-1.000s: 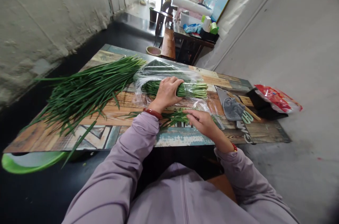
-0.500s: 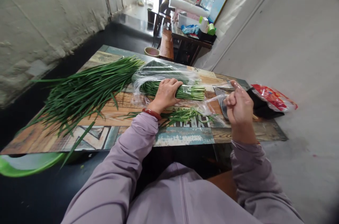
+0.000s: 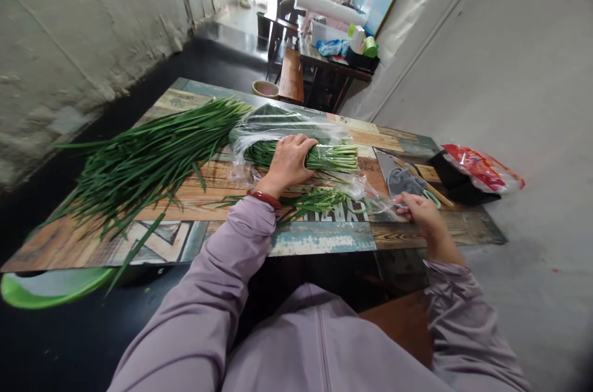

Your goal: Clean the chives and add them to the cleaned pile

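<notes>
Left grip (image 3: 291, 160) on one green bundle (image 3: 334, 158)

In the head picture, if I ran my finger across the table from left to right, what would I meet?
Loose pile of long dark-green leaves → person's left hand → pale-green stem ends → person's right hand → red-and-white shiny plastic packet.

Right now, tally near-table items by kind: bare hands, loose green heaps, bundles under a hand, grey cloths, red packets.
Bare hands: 2, left hand and right hand
Loose green heaps: 2, large leafy pile and small scraps heap
Green bundle under hand: 1
Grey cloth: 1
Red packet: 1
Total: 7
</notes>
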Action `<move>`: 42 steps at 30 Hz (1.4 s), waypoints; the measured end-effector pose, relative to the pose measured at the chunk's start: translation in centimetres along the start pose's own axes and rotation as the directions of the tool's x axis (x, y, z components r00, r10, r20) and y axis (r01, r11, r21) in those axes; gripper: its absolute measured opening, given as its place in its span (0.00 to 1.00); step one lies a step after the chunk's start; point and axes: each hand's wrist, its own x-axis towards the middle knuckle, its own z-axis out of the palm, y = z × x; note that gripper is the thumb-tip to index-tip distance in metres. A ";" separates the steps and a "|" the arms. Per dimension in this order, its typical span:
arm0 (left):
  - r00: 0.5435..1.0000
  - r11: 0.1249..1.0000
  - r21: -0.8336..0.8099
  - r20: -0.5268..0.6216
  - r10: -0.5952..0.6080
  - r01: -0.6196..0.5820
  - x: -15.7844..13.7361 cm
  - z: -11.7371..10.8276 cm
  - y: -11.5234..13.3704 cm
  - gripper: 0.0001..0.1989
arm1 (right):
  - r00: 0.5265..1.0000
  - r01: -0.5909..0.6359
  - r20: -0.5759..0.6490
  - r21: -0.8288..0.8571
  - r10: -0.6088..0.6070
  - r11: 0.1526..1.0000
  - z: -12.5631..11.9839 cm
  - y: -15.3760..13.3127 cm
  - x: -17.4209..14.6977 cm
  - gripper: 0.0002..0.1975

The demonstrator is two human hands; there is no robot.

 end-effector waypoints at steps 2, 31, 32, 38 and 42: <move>1.000 1.000 0.005 0.003 0.004 -0.004 0.0 0.1 0.0 0.29 | 1.000 -0.012 -0.002 -0.020 0.012 1.000 -1.4 0.3 0.2 0.23; 0.995 0.996 0.048 0.066 0.068 -0.071 -0.2 0.5 0.1 0.29 | 0.784 0.356 0.526 0.054 -0.330 0.933 9.0 -8.7 -6.6 0.15; 0.995 0.996 0.046 0.070 0.073 -0.076 -0.2 0.6 0.1 0.29 | 0.809 0.370 0.445 0.119 -0.383 0.921 8.6 -9.4 -6.6 0.13; 0.995 0.997 0.043 0.067 0.068 -0.071 -0.2 0.5 0.2 0.28 | 0.906 0.417 -0.073 0.327 -0.417 0.848 7.3 -9.9 -2.1 0.16; 0.996 0.997 0.046 0.072 0.059 -0.062 -0.2 0.5 0.2 0.29 | 0.972 0.230 0.033 0.062 -0.232 0.971 5.6 -5.4 0.8 0.23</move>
